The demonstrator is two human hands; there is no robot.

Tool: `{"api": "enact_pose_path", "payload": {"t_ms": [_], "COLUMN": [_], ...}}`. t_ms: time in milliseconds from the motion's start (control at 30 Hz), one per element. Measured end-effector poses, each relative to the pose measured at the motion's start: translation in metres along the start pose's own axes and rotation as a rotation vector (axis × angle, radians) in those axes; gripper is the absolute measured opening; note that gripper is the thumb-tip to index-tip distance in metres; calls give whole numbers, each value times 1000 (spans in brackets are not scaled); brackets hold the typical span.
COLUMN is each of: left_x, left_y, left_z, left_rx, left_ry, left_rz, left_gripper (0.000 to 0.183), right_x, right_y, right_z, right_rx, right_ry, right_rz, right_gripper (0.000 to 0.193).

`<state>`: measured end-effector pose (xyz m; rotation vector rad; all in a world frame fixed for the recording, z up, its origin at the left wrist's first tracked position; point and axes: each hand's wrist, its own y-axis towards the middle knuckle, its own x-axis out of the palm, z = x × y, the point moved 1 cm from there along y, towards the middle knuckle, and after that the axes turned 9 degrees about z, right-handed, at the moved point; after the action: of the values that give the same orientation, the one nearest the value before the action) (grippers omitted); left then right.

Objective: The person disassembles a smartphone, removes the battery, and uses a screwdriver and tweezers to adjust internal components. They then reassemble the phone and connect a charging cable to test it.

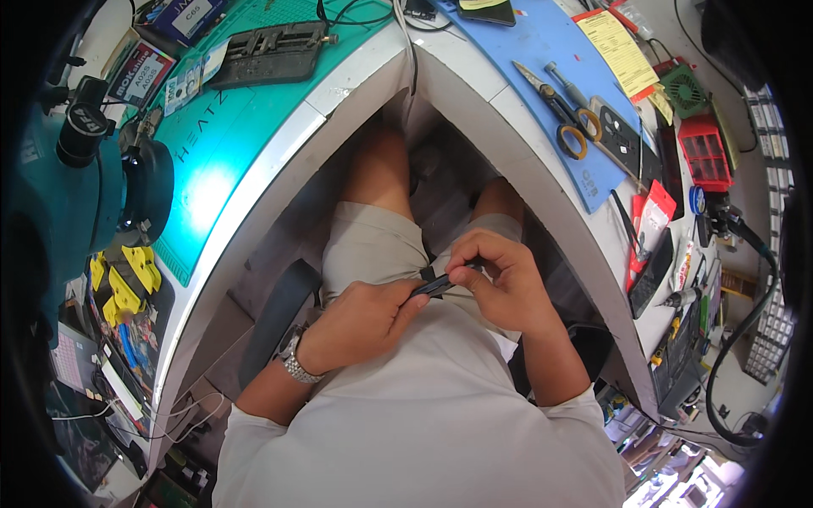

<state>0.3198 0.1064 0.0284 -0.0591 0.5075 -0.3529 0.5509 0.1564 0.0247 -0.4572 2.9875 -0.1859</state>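
Both left hand (pixel 360 319) and right hand (pixel 506 279) pinch a slim black thing (pixel 434 287), kinda hidden, over the lap (pixel 373 245), past the surface's (pixel 597 245) inner corner; one loose fingertip could drop it.

Glare is whitening the teal mat (pixel 233 152), shadow is pooling beneath the desk (pixel 610 241), curving edges are possibly blurring.

Pale off-white fabric shirt (pixel 440 415), plain front, loose short sleeves (pixel 579 415) with simple straight edges. Light beige cloth shorts (pixel 373 245), softly creased, bare leg showing past the hem. Behind the left hand (pixel 360 322), a silver-coloured metal wristwatch (pixel 298 362) with linked bracelet (dial hard to make out).
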Motion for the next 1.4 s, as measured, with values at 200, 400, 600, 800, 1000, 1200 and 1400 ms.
{"api": "enact_pose_path", "payload": {"t_ms": [200,400,600,800,1000,1200,1400], "left_x": [15,18,10,11,12,1,15], "left_y": [-4,-2,0,-1,0,7,7], "left_z": [-2,-7,-3,-4,-6,-30,-38], "left_rx": [149,152,120,103,123,23,-140], "left_ry": [133,125,109,99,99,-388,-817], "left_rz": [1,20,33,-13,-41,143,481], "left_gripper": [20,26,25,22,25,43,32], "right_x": [-3,1,-13,-26,-9,-6,-3], "right_y": [-5,-7,-6,-9,-9,-15,-14], "right_z": [-11,0,8,15,-3,22,75], "right_rx": [-203,-181,-6,135,-240,40,179], "right_ry": [-249,-322,-72,-165,-290,-167,475], "right_rz": [-176,-96,28,-102,-112,32,264], "right_gripper": [23,26,27,32,21,11,22]}}
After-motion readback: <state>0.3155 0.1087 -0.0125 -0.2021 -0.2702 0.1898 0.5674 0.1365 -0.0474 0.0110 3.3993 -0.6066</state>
